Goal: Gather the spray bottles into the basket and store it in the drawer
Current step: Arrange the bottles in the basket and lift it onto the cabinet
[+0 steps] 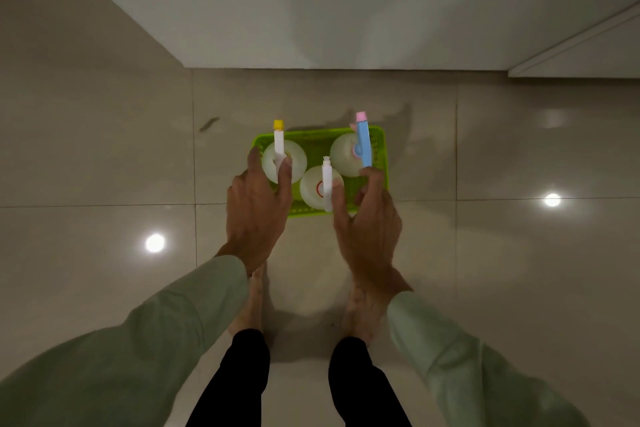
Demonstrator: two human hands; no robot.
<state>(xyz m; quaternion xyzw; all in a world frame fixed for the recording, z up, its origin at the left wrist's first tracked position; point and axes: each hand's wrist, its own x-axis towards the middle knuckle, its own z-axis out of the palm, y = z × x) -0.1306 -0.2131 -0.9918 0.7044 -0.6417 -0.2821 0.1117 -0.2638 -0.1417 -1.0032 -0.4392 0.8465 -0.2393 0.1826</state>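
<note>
A lime-green plastic basket (318, 134) sits on the tiled floor in front of me. Three translucent white spray bottles stand upright in it. One at the left has a yellow nozzle (298, 157), one at the front middle has a white trigger (311, 188), and one at the right has a blue trigger and pink nozzle (342, 153). My left hand (256, 204) hovers over the basket's left side, fingers spread around the yellow-nozzle bottle. My right hand (370, 218) hovers over the front right corner, fingers apart. Both hands hide part of the basket's near rim.
A white cabinet front (311, 10) rises just behind the basket, with a white ledge (571, 55) jutting out at the right. My bare feet (249, 305) stand close behind my hands. The glossy floor tiles (104, 166) reflect ceiling lights.
</note>
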